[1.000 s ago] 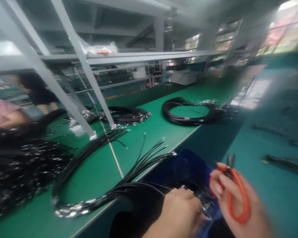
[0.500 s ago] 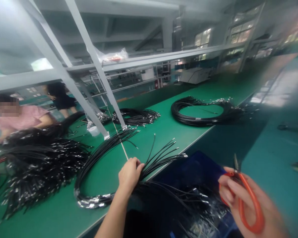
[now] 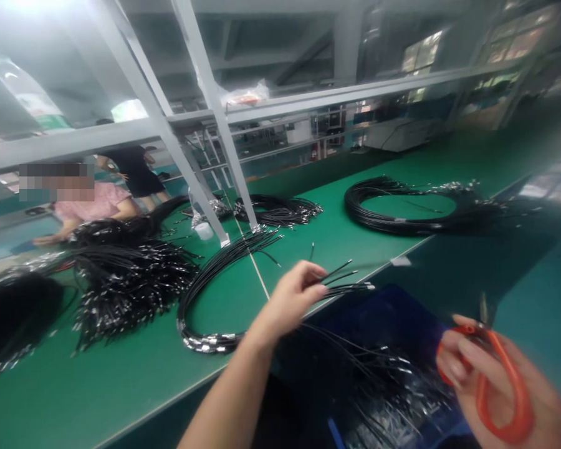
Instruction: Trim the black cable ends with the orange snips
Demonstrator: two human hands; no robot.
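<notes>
My left hand (image 3: 299, 296) is curled round the end part of a bundle of black cables (image 3: 348, 288) at the table's front edge. Metal-tipped ends stick out past its fingers. This bundle's curved part (image 3: 187, 305) lies on the green table (image 3: 135, 386), with silvery bands at the bend. Orange-handled scissors (image 3: 517, 399) sit in my right hand (image 3: 505, 380), with the blades pointing up. Below, a dark blue bin (image 3: 378, 312) holds loose cables (image 3: 393, 368) and clear plastic scraps.
A coiled cable bundle (image 3: 378, 221) lies at the back right, a smaller one (image 3: 280, 211) behind the shelf posts (image 3: 240, 168). A large cable heap (image 3: 135, 287) lies at left, near a person in a pink top (image 3: 91, 202). A small white piece (image 3: 401, 262) is at the table edge.
My left hand has slid along the cables toward their tips, so less cable shows beyond the fingers. A small white piece now shows at the table edge. The view has turned left.
</notes>
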